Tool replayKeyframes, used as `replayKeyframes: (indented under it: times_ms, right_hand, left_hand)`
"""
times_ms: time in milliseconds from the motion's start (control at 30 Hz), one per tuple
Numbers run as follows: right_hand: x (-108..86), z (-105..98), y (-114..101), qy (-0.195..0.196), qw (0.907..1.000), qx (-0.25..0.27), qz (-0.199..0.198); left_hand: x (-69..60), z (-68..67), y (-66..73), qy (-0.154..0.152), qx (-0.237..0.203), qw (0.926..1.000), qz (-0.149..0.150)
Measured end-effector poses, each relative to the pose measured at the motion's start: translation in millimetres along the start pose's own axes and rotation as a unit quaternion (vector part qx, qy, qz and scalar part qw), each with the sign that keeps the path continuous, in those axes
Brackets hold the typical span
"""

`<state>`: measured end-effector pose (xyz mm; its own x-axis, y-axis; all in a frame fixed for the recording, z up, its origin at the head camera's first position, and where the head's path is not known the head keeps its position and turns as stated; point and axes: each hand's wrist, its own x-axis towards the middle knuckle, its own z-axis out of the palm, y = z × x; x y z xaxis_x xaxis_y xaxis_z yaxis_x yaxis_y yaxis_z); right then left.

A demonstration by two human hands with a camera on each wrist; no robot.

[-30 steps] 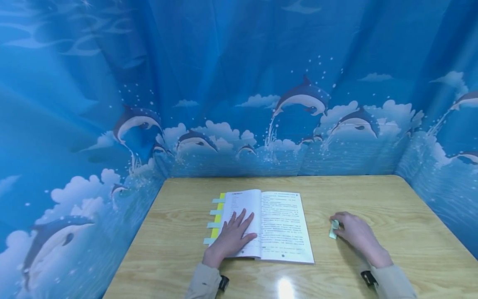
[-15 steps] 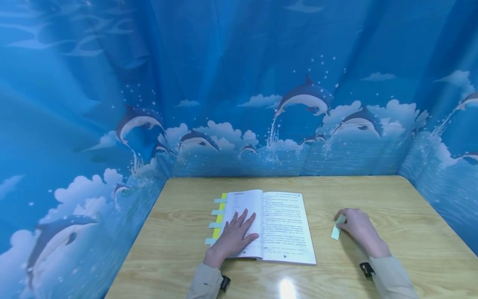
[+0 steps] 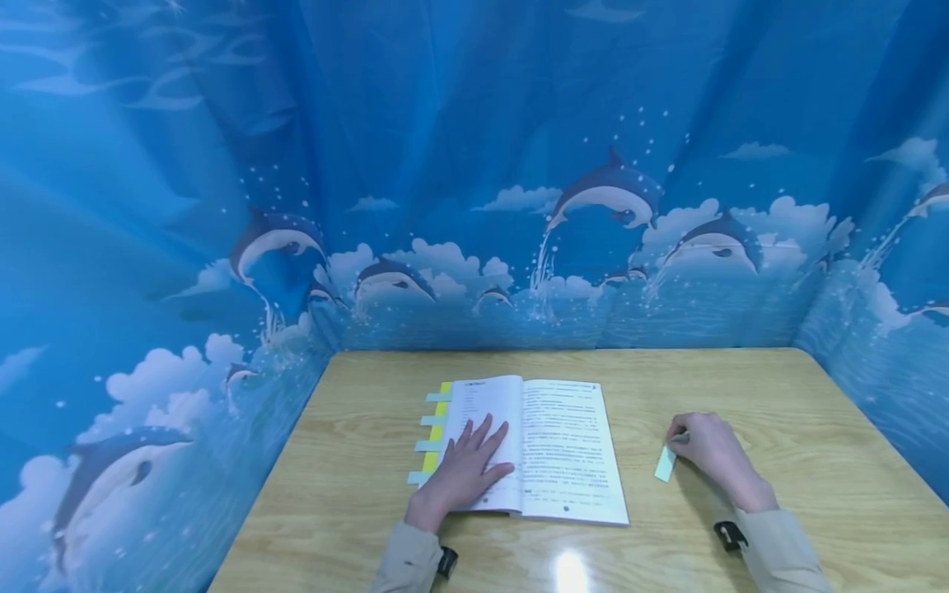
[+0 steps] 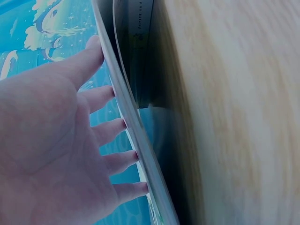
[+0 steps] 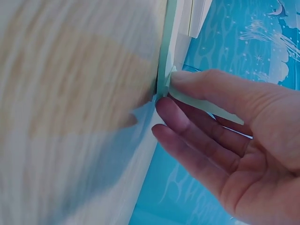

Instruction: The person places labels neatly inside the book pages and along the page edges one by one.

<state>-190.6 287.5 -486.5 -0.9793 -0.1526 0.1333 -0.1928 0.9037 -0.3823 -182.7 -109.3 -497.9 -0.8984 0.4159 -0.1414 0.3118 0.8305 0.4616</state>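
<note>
My left hand (image 3: 467,469) rests with spread fingers on the left page of an open book (image 3: 567,453). In the left wrist view, the fingertips of that hand (image 4: 61,126) press on the book (image 4: 133,117), seen edge-on. To the right of the book, my right hand (image 3: 708,453) pinches a small pad of pale green sticky notes (image 3: 664,466) at its far end. The right wrist view shows the pad (image 5: 168,42) close to the table, between thumb and forefinger. A pale green strip (image 5: 206,105) bends back under the thumb.
Several pale blue-green tabs (image 3: 427,445) stick out past a yellow strip (image 3: 437,428) at the book's left edge. The wooden table (image 3: 815,445) meets a blue dolphin-print curtain (image 3: 474,165) at the back and sides.
My right fingers have worked at the pad's far end; a green strip there now bends back, and the pad has shifted a little. My left hand has stayed on the page.
</note>
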Motion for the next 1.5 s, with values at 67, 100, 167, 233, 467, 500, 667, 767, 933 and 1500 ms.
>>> replayKeyframes:
  times_ms: [67,100,167,233,467,500,667,767,933,1500]
  right_hand:
    - [0.2,0.6,-0.2,-0.001,1.0000,-0.001,0.003]
    - [0.4,1.0,-0.1,0.000,1.0000,0.000,0.005]
    - [0.6,1.9,0.1,0.004,1.0000,0.000,0.006]
    - [0.5,2.8,0.1,0.010,0.9999,0.000,0.008]
    - [-0.2,3.8,0.3,-0.005,0.9998,0.015,0.012]
    - [-0.4,3.6,0.2,-0.009,0.9997,0.019,0.013]
    - [-1.2,3.6,1.9,-0.023,0.9990,0.029,0.024]
    - [-0.7,3.6,3.7,-0.028,0.9984,0.032,0.037]
    - [2.0,0.6,5.0,-0.035,0.9976,0.020,0.056]
    - [0.8,1.6,1.7,-0.008,0.9995,0.016,0.028]
  left_hand:
    - [-0.2,0.3,0.1,-0.001,0.001,1.0000,0.000]
    - [-0.2,0.4,0.3,-0.001,0.001,1.0000,-0.001]
    - [-0.2,0.5,0.5,-0.001,0.000,1.0000,-0.002]
    - [-0.2,0.4,0.9,-0.002,-0.002,1.0000,-0.004]
    - [0.9,2.5,-0.1,-0.003,-0.002,1.0000,-0.008]
    - [0.8,2.9,-0.4,-0.003,-0.002,1.0000,-0.008]
    - [-0.1,2.9,-0.6,-0.002,-0.004,1.0000,-0.005]
    - [-0.5,2.9,-0.5,-0.003,-0.003,1.0000,-0.004]
    - [-0.3,1.9,-0.3,-0.002,-0.004,1.0000,-0.004]
    - [1.6,-0.2,-0.5,-0.007,-0.005,0.9999,-0.010]
